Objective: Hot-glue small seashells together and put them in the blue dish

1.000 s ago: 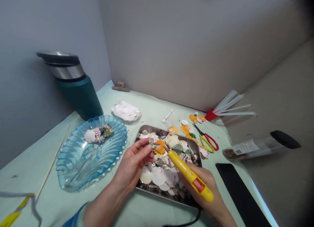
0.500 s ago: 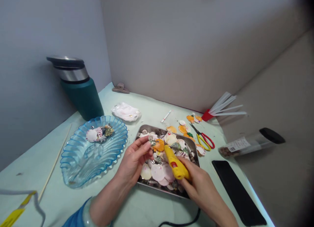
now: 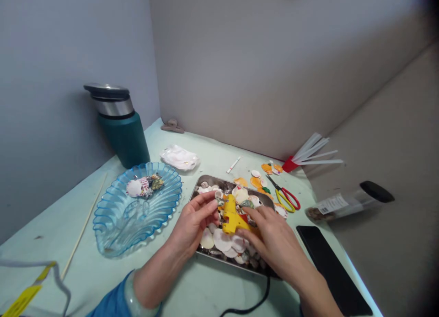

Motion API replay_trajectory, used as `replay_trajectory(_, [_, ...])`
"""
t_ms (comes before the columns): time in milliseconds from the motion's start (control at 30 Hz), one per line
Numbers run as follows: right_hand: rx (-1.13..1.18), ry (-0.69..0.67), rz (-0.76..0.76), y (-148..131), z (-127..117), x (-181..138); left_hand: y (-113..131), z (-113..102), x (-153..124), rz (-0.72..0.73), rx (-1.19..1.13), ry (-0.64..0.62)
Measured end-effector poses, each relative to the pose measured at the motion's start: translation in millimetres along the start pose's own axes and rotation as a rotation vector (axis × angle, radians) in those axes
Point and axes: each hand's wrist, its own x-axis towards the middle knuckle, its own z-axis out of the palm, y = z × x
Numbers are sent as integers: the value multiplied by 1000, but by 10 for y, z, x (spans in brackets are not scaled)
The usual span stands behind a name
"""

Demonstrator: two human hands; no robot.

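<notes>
My left hand point(image 3: 192, 221) is over the left side of a metal tray point(image 3: 224, 261), its thumb and fingertips pinching a small shell point(image 3: 218, 195). A yellow glue gun point(image 3: 230, 214) is in my right hand point(image 3: 276, 237), with the fingers around its handle. The gun's nozzle end is close to the pinched shell; whether they touch I cannot tell. Below both hands, the tray is filled with flat white shells point(image 3: 222, 240), spiral shells and orange ones. From under my right hand a black cord point(image 3: 252, 309) runs toward the front edge of the view.
To the left is a blue shell-shaped dish point(image 3: 137, 221) bearing a shell cluster point(image 3: 140, 187). Behind it stands a green bottle point(image 3: 125, 139). Scissors point(image 3: 283, 193), glue sticks in a red cup point(image 3: 290, 164), a clear jar point(image 3: 346, 203) and a black phone point(image 3: 331, 266) are at right.
The glue gun has turned in my right hand, its body now more upright and its nozzle end nearer the left fingertips. The orange shell piece by those fingertips no longer shows. The view has shifted slightly.
</notes>
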Motion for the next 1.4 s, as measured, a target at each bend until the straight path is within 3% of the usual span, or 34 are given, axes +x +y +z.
replay_trajectory(100, [161, 193, -107, -30, -147, 40, 11, 15, -11, -2, 12, -19])
replay_trajectory(167, [289, 240, -187, -91, -218, 96, 19, 25, -23, -7, 18, -31])
replay_trajectory(367, [353, 250, -270, -273, -309, 312, 17, 21, -30, -30, 24, -61])
replay_trajectory(533, [331, 193, -303, -262, -265, 405, 13, 24, -13, -51, 28, -61])
replay_trajectory(900, [337, 124, -340, -205, -192, 427, 22, 46, -3, -119, -19, -19])
replay_trajectory(1400, [377, 146, -372, -246, -183, 431, 2, 30, 3, -136, -4, -30])
